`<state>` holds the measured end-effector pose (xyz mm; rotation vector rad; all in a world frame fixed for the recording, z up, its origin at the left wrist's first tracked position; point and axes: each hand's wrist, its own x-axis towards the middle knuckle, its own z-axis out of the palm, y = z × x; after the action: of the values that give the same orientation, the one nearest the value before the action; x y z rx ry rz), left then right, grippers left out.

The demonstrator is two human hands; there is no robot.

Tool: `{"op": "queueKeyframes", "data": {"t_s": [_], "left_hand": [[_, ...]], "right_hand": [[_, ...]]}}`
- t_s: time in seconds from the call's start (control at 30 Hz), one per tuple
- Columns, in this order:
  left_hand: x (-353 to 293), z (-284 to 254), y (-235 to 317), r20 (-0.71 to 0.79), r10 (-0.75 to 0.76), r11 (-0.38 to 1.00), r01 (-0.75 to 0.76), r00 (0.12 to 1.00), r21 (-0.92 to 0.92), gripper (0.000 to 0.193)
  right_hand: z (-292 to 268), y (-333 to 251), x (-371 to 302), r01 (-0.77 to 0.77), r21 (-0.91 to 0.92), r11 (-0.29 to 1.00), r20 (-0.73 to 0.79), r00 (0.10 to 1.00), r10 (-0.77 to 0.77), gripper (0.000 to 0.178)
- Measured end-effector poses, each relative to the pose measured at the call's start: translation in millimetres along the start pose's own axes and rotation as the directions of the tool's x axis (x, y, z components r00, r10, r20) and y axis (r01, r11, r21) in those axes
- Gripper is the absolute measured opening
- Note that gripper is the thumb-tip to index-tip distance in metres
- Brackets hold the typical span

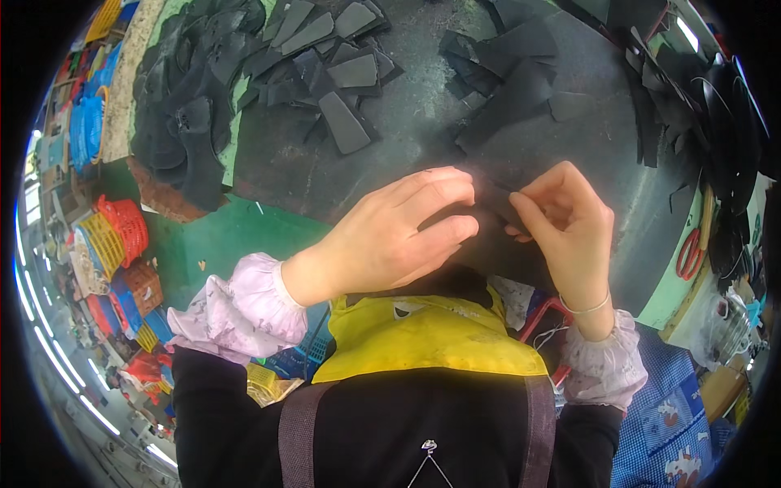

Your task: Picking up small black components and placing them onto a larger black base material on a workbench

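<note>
Nearest: one yellow apron bib (427,337), smooth and slightly soiled, lying over a black garment; two pale pink gathered sleeve cuffs, one at each wrist; one thin bangle (587,308) circling the right wrist.

Hands, two. The left hand (394,232) is lying palm-down, fingers stretched rightward and slightly spread, its fingertips resting on one dark flat piece (488,199). The right hand (565,220) is curling its fingers inward, thumb and forefinger pinching together on the right edge of that same piece. Both grips are closing on it; the piece is sitting between the two hands, just above the desk (407,154) at its near edge. Material: thin, matte, black, sheet-like; its full outline is being hidden by the fingers.

Middle: the desk top is showing dark, worn and scuffed, with a green border (236,236) at left.

Far: three loose heaps of black cut pieces, too overlapped to count singly — flat trapezoid panels (342,57) at centre, curved limp shapes (183,106) at left, angular sheets (512,77) at right.

Right margin: one pair of red-handled scissors (690,254). Left margin, on the floor: several plastic baskets (122,232), red, yellow and blue.
</note>
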<state>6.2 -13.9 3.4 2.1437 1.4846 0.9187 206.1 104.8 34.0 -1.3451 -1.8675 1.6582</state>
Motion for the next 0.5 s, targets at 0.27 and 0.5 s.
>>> {"op": "queueKeyframes", "data": {"t_s": [0.27,0.5], "left_hand": [[2,5,-1,0.005,0.067,0.994,-0.067,0.998,0.091,0.029],[5,7,5,-0.034,0.036,0.981,-0.029,0.999,0.191,0.036]], "right_hand": [[11,1,-3,0.144,-0.203,0.968,-0.109,0.980,-0.169,0.016],[-11,5,-9,0.322,-0.657,0.682,-0.104,0.857,-0.504,0.033]]}}
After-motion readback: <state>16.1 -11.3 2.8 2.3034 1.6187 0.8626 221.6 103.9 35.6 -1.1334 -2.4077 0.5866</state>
